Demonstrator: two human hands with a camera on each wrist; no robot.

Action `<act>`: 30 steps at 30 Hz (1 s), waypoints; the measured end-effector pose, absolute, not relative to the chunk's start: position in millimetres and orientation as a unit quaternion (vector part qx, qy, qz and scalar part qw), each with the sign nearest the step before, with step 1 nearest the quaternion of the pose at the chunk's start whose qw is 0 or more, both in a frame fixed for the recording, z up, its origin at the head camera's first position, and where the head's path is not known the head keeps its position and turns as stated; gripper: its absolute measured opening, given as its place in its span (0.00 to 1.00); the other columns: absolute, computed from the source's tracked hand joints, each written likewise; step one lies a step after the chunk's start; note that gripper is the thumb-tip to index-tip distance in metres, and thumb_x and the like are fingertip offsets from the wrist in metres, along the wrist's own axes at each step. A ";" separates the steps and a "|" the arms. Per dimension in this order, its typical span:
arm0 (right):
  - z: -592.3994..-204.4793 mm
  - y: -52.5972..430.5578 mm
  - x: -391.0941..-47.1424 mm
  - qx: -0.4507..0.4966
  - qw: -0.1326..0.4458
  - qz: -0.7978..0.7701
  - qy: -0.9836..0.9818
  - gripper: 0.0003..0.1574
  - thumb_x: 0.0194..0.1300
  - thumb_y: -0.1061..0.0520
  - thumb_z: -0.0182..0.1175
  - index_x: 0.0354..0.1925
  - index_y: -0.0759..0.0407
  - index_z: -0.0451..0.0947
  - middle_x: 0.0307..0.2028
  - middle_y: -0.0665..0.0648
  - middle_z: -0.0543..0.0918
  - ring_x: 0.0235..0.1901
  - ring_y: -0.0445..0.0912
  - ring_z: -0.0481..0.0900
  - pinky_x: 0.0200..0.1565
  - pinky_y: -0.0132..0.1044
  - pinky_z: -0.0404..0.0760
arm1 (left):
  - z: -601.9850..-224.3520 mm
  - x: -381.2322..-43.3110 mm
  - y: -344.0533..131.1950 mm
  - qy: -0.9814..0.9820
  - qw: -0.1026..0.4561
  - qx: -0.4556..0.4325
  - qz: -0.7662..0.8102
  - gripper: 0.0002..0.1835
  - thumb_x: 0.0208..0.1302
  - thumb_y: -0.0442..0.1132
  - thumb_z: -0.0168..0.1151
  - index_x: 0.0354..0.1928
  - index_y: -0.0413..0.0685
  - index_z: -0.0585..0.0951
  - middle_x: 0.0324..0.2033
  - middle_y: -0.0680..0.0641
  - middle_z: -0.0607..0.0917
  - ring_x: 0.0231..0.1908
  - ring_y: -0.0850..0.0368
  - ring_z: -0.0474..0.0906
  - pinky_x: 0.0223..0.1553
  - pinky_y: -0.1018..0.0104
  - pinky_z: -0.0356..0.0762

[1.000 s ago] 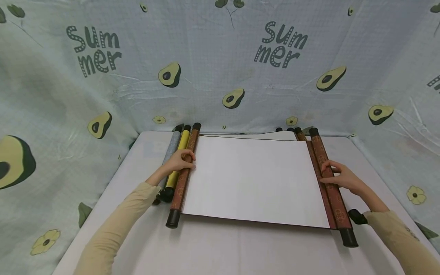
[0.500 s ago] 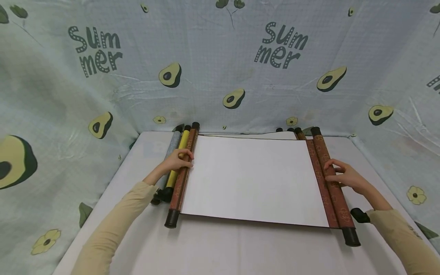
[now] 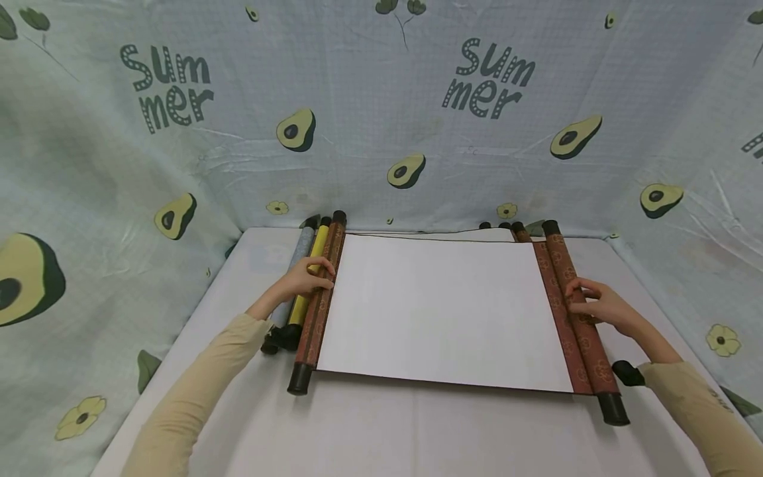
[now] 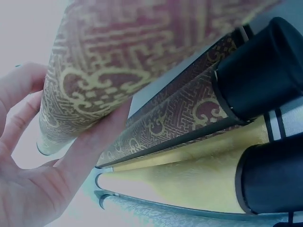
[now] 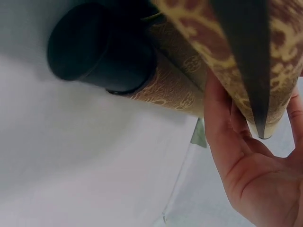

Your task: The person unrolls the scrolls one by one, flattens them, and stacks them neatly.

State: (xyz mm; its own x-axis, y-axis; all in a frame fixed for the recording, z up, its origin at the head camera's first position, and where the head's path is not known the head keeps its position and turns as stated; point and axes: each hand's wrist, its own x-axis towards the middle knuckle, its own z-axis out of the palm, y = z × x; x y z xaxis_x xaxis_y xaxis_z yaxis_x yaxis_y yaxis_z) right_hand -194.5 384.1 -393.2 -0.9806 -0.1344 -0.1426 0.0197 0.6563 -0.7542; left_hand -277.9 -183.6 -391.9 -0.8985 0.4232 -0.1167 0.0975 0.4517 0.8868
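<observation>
A partly unrolled scroll with a blank white sheet [image 3: 441,311] spans the space between my hands. Brown brocade with a gold pattern covers its left roller [image 3: 314,324] and right roller [image 3: 587,344], both with black end caps. My left hand [image 3: 303,277] grips the left roller, thumb on the near side and fingers over the top. On the other side, my right hand [image 3: 610,309] holds the right roller between thumb and fingers. In the wrist views, the left hand [image 4: 38,184] and right hand [image 5: 255,175] curl round the brocade rolls.
Beneath and left of the held scroll lie a yellow scroll [image 3: 301,308] and a grey-blue scroll [image 3: 300,257]. Another brown roll [image 4: 165,125] shows below in the left wrist view. A black end cap [image 3: 628,373] sticks out by the right sleeve. Avocado-print cloth [image 3: 357,99] hangs behind the white table [image 3: 381,437].
My right hand and the right roller have shifted slightly right, and the brown brocade strip beside it shows wider. My left hand has edged slightly left, and more brocade shows beside the left roller.
</observation>
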 end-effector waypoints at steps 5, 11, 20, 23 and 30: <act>-394.7 382.2 -193.7 -0.035 0.088 -0.389 0.917 0.25 0.52 0.52 0.64 0.40 0.60 0.62 0.36 0.59 0.66 0.24 0.40 0.65 0.22 0.35 0.70 | -391.9 -277.6 -186.0 0.834 0.174 0.148 0.502 0.14 0.57 0.31 0.58 0.45 0.34 0.72 0.51 0.34 0.69 0.21 0.60 0.65 0.20 0.64 0.65; -396.5 382.1 -195.2 -0.046 0.083 -0.368 0.925 0.28 0.49 0.52 0.67 0.39 0.61 0.61 0.38 0.62 0.66 0.29 0.44 0.65 0.23 0.35 0.68 | -391.3 -278.0 -185.9 0.826 0.185 0.143 0.514 0.14 0.57 0.31 0.57 0.45 0.34 0.72 0.36 0.41 0.74 0.17 0.62 0.62 0.19 0.66 0.64; -395.2 386.5 -194.5 -0.050 0.090 -0.390 0.915 0.24 0.52 0.56 0.64 0.39 0.58 0.61 0.35 0.61 0.65 0.22 0.41 0.67 0.21 0.35 0.71 | -390.7 -280.0 -189.4 0.819 0.206 0.138 0.517 0.14 0.60 0.33 0.53 0.48 0.35 0.72 0.30 0.46 0.74 0.15 0.62 0.59 0.19 0.65 0.64; -394.0 387.7 -193.6 -0.048 0.090 -0.387 0.916 0.23 0.53 0.56 0.63 0.40 0.58 0.60 0.34 0.60 0.65 0.23 0.42 0.67 0.21 0.36 0.72 | -390.9 -280.5 -190.2 0.822 0.203 0.133 0.515 0.13 0.61 0.34 0.52 0.47 0.36 0.72 0.31 0.46 0.74 0.17 0.61 0.61 0.20 0.64 0.65; -395.0 390.2 -192.1 -0.044 0.095 -0.381 0.918 0.25 0.54 0.55 0.62 0.43 0.60 0.59 0.36 0.61 0.65 0.26 0.43 0.68 0.22 0.37 0.73 | -392.2 -281.5 -190.9 0.825 0.191 0.133 0.515 0.11 0.60 0.35 0.54 0.43 0.38 0.72 0.35 0.45 0.74 0.20 0.61 0.65 0.21 0.64 0.67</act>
State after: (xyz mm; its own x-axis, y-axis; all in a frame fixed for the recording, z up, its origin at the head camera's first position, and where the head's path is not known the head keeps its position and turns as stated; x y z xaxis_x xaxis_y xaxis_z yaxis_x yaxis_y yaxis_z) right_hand -192.1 390.2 -395.0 -0.9780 -0.1528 -0.1422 -0.0072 0.7053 -0.7088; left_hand -281.5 -190.9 -392.2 -0.8916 0.4164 -0.1781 0.0227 0.4339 0.9007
